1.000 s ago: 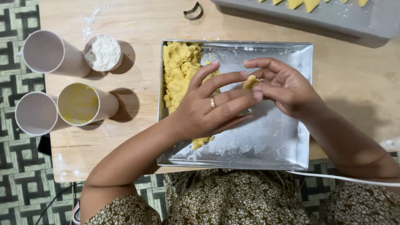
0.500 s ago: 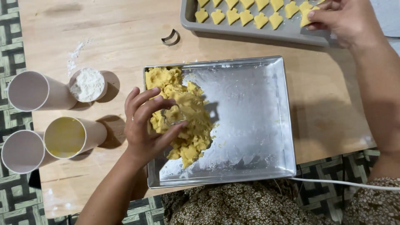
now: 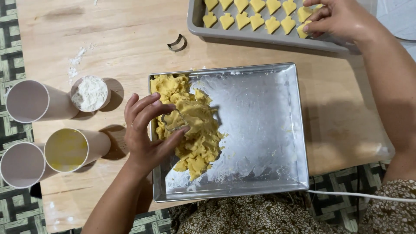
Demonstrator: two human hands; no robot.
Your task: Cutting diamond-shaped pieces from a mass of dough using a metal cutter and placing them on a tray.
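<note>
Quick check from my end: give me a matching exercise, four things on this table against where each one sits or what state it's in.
Things:
1. yellow dough
2. cut cookie shapes
3. spare metal cutter
4. cup of flour

Places or states:
A. lying alone on the bare wood
B. lined up in the grey tray
C. heaped in the silver pan, under the left hand
D. standing left of the silver pan

Pairs: 1-C, 2-B, 3-A, 4-D

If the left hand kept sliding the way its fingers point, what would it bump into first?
The left hand points right across the silver tray, its fingers already in the yellow dough. Going on, it would probably push through the dough, then over bare tray floor to the right wall.
</note>
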